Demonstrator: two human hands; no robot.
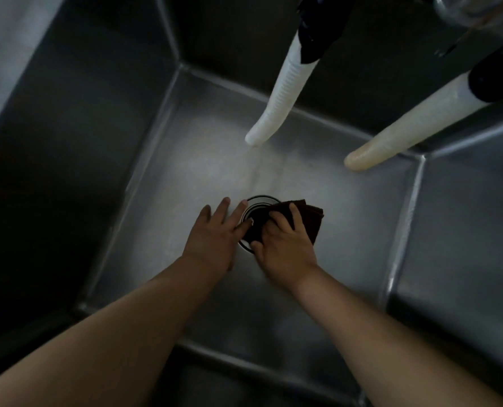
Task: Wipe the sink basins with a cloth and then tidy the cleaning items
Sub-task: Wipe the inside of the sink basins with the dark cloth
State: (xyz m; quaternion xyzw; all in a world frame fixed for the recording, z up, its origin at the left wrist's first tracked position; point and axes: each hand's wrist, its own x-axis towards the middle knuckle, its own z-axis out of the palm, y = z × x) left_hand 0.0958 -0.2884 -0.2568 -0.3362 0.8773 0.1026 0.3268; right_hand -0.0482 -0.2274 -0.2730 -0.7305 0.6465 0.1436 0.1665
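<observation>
Evidently mid-wipe, the right hand (284, 245) gripped the dark cloth (309, 218) over the drain (254, 202) on the basin floor (185, 171), the open left hand (215, 230) flat just beside it; next, the surrounding walls probably needed wiping.

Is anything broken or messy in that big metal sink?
Nothing looks broken or spilled. The sink floor looks bare and shiny. The right hand presses a dark cloth over the drain, and the left hand rests flat beside it. Two white hoses hang into the sink, their ends above the floor.
</observation>
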